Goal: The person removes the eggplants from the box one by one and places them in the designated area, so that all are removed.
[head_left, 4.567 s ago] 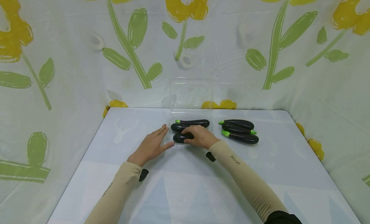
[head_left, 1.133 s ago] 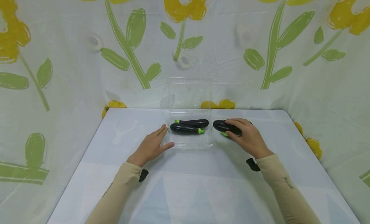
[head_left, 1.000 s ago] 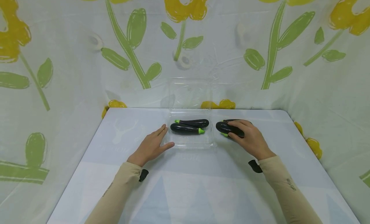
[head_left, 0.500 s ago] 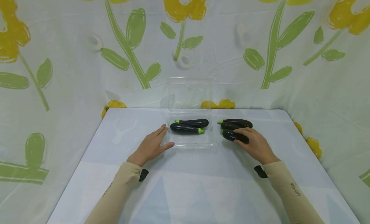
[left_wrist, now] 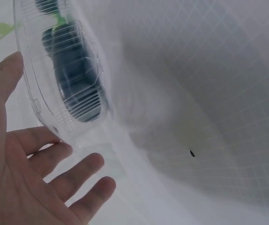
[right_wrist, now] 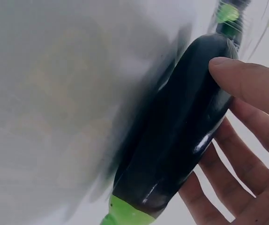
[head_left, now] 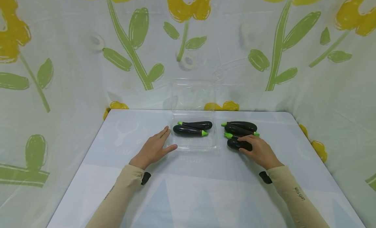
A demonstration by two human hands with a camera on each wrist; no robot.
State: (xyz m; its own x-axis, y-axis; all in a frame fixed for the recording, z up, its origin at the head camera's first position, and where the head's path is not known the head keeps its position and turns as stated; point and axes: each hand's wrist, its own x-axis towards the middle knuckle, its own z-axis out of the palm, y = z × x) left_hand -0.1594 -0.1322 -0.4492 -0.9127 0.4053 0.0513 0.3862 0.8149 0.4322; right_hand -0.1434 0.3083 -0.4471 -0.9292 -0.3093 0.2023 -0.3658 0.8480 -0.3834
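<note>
Right hand (head_left: 259,151) has an eggplant (head_left: 236,144) gripped beside three others (head_left: 237,129), right of the clear box (head_left: 196,142). Left hand (head_left: 152,149) is just spread out against it, two more (head_left: 188,131) inside.

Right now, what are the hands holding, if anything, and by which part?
The right hand holds the nearest eggplant by its body; the left hand grips nothing.

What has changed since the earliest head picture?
The right hand carried its eggplant out of the clear container, rightward, to the near side of three other eggplants, and still grips it. The two eggplants inside, the open lid and the left hand stayed put.
</note>
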